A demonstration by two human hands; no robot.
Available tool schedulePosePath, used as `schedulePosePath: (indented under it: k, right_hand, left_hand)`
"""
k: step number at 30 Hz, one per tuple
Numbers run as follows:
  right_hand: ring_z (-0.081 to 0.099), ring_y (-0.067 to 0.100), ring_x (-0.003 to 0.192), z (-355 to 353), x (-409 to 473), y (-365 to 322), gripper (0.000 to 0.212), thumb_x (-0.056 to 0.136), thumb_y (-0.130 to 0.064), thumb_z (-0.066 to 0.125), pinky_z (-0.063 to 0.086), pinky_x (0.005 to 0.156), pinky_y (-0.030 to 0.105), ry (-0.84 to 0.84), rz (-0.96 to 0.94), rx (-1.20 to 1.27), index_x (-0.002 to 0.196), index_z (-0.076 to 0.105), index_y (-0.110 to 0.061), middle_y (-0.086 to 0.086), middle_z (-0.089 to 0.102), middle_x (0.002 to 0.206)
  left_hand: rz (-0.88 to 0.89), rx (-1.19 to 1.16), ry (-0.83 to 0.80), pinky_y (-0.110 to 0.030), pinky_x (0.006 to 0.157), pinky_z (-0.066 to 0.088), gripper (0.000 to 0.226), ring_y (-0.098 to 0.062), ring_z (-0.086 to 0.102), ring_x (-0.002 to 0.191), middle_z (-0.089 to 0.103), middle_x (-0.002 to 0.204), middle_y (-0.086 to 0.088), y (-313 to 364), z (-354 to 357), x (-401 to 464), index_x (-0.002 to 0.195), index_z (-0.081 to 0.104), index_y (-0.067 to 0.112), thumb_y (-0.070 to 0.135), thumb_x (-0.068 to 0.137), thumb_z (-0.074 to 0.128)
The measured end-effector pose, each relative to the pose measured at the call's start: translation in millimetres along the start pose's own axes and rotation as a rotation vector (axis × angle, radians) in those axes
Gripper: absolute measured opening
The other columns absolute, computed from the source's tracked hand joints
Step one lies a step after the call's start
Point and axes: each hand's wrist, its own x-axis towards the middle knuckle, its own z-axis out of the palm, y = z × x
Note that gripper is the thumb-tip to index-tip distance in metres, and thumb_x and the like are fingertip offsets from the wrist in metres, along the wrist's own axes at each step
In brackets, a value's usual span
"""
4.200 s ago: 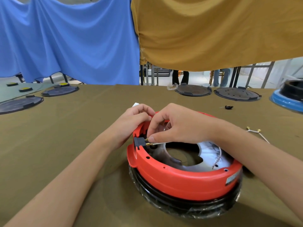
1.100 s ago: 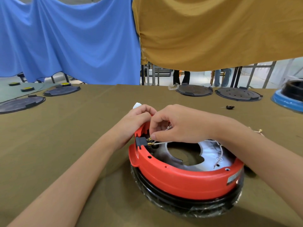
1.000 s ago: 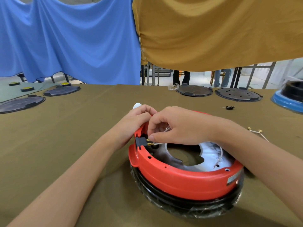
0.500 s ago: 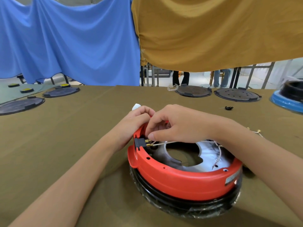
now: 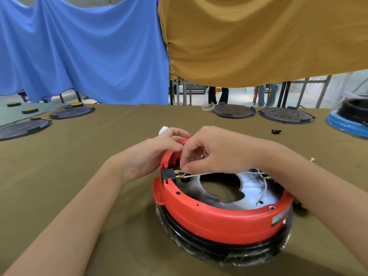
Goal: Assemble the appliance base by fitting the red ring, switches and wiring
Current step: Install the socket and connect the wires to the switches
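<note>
Red ring (image 5: 221, 218) seated on the black, film-wrapped appliance base (image 5: 219, 250), directly below and between both hands on the olive tabletop (image 5: 79, 156). Left hand (image 5: 151, 154) curled over the ring's far rim, fingers wrapped around the red edge, steadying it; something white (image 5: 163, 130) just beyond its fingertips, not identifiable. Right hand (image 5: 217, 152) pinching a thin white wire (image 5: 219, 173) near its brass terminal, right beside the black switch (image 5: 168, 174) set in the ring's wall under the right thumb. Two brass prongs on the switch; whether the terminal is fully pushed home, impossible to tell. Risks, judged from this: pushing at an angle likely to bend a prong or leave the connector half-seated; pulling the taut wire sideways liable to drag its other end loose beneath the right wrist; pressing hard without the left-hand brace apt to pop the switch out of its slot or shift the ring on the slippery film. Second loose wire (image 5: 263, 193) under the right forearm easily snagged.
</note>
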Motion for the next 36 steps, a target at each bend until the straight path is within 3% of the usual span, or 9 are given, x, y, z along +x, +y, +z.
schedulePosePath:
  k: [4, 11, 13, 16, 22, 32, 36]
  right_hand:
    - [0.055, -0.007, 0.053, 2, 1, 2, 0.005, 0.088, -0.019, 0.073, 0.038, 0.055, 0.004, 0.021, -0.011, -0.003, 0.086, 0.078, -0.020, -0.020, 0.061, 0.058]
    - [0.058, -0.008, 0.059, 3, 3, 4, 0.005, 0.088, -0.023, 0.074, 0.041, 0.059, 0.006, 0.014, 0.016, 0.014, 0.089, 0.078, -0.021, -0.017, 0.068, 0.067]
    - [0.061, -0.006, 0.064, 0, 3, 5, 0.005, 0.088, -0.026, 0.073, 0.043, 0.062, 0.008, 0.010, 0.036, 0.019, 0.089, 0.078, -0.023, -0.013, 0.072, 0.075]
    - [0.065, 0.003, 0.070, -7, 1, 7, 0.006, 0.089, -0.025, 0.071, 0.049, 0.066, 0.016, -0.006, 0.066, 0.047, 0.090, 0.077, -0.023, -0.008, 0.073, 0.079]
    - [0.065, 0.008, 0.070, -6, 0, 9, 0.007, 0.089, -0.023, 0.070, 0.048, 0.066, 0.016, -0.056, 0.090, 0.073, 0.088, 0.077, -0.020, -0.003, 0.074, 0.079]
    - [0.063, 0.004, 0.064, 0, 3, 14, 0.004, 0.086, -0.022, 0.074, 0.049, 0.062, 0.018, -0.062, 0.076, 0.091, 0.083, 0.077, -0.022, -0.005, 0.073, 0.075]
    - [0.058, -0.003, 0.058, 0, 2, 14, 0.004, 0.085, -0.022, 0.075, 0.042, 0.058, 0.010, -0.047, 0.079, 0.078, 0.083, 0.078, -0.023, -0.009, 0.072, 0.071]
  left_hand:
    - [-0.077, 0.132, -0.175, -0.018, 0.073, 0.050, 0.069, -0.007, 0.063, 0.098, 0.066, 0.116, 0.007, 6, -6, -11, 0.136, 0.045, 0.028, 0.008, 0.072, 0.058]
    - [-0.101, 0.126, -0.268, -0.018, 0.066, 0.049, 0.067, -0.006, 0.061, 0.079, 0.070, 0.100, 0.018, 11, -7, -16, 0.133, 0.039, 0.045, 0.006, 0.081, 0.053]
    - [-0.112, 0.127, -0.257, -0.019, 0.061, 0.049, 0.068, -0.005, 0.059, 0.070, 0.070, 0.097, 0.017, 11, -6, -16, 0.133, 0.039, 0.046, 0.006, 0.080, 0.054]
    - [-0.146, 0.119, -0.218, -0.021, 0.061, 0.049, 0.078, -0.009, 0.059, 0.070, 0.066, 0.109, 0.008, 12, -4, -16, 0.142, 0.035, 0.041, 0.007, 0.076, 0.057]
    - [-0.185, 0.150, -0.167, -0.022, 0.059, 0.047, 0.094, -0.015, 0.054, 0.065, 0.055, 0.124, -0.010, 16, 4, -16, 0.152, 0.023, 0.042, 0.007, 0.071, 0.056]
    - [-0.207, 0.191, -0.160, -0.020, 0.057, 0.047, 0.099, -0.013, 0.054, 0.063, 0.058, 0.110, -0.005, 18, 5, -14, 0.154, 0.017, 0.042, 0.009, 0.070, 0.056]
    - [-0.205, 0.179, -0.169, -0.018, 0.057, 0.048, 0.098, -0.009, 0.057, 0.061, 0.060, 0.105, -0.001, 18, 5, -15, 0.155, 0.017, 0.040, 0.008, 0.071, 0.055]
